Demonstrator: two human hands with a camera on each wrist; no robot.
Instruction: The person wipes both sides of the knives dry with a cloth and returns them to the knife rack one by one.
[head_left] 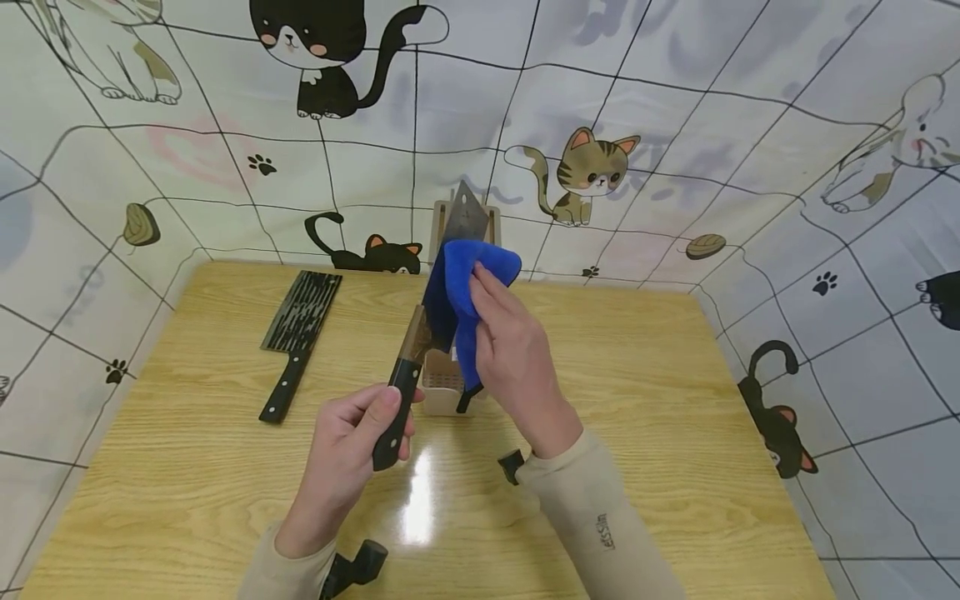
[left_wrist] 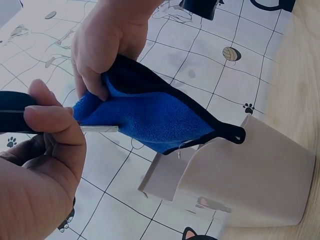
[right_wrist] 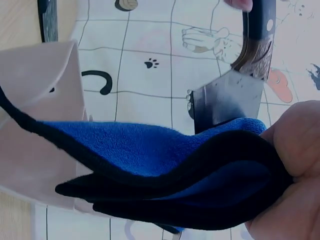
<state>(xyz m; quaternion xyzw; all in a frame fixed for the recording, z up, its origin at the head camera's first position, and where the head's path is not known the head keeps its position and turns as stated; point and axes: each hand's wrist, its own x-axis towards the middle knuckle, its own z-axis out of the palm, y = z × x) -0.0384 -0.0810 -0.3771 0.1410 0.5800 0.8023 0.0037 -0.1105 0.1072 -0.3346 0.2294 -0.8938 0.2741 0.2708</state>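
My left hand (head_left: 341, 450) grips the black riveted handle of a cleaver (head_left: 465, 215), its broad blade pointing up and away. In my right hand (head_left: 517, 354) is a blue cloth (head_left: 459, 283) with dark edging, pinched between thumb and fingers and folded against the blade. The cloth covers much of the blade in the head view. From the right wrist, the blade (right_wrist: 227, 100) shows grey with dark smears above the cloth (right_wrist: 125, 145). A loop at the cloth's corner hangs by the beige holder (left_wrist: 250, 175) in the left wrist view.
Behind the hands the beige holder (head_left: 442, 387) stands on the wooden table (head_left: 637, 375), near the back wall. A second cleaver (head_left: 300, 321) with a black patterned blade lies at the left. Cat-print sheeting (head_left: 465, 100) lines the back and sides.
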